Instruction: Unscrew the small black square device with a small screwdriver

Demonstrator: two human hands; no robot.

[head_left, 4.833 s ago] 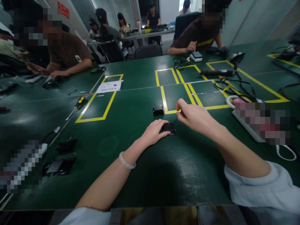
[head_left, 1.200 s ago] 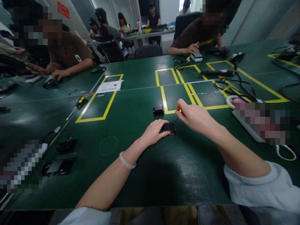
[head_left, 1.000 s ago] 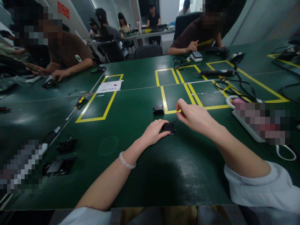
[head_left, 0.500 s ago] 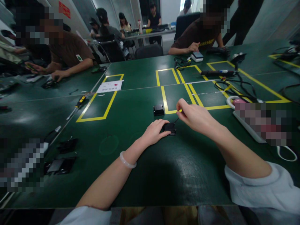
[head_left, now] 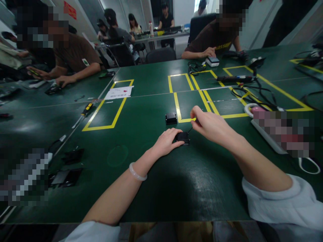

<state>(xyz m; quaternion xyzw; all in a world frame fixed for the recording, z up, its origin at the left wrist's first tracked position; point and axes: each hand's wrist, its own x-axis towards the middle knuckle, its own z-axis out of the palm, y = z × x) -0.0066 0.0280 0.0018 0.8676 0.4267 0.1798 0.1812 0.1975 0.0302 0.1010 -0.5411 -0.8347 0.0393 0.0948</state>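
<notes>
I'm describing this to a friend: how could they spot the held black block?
On the green table, find the left hand, with a pale bracelet on its wrist. Its fingers hold the black block. Unlike the similar block just beyond, which no hand touches, it is gripped.

Green table (head_left: 146, 111), black chair (head_left: 161, 55) beyond, bright window (head_left: 211, 6) behind.

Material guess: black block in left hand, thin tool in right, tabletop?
Black block: probably plastic, satin; faint edge highlights. Painted metal possible.
Thin tool: likely metal, finish unclear; only a slim, straight, dark shaft shows.
Tabletop: smooth green surface, perhaps laminate or rubber mat; satin finish, soft broad glare.
</notes>
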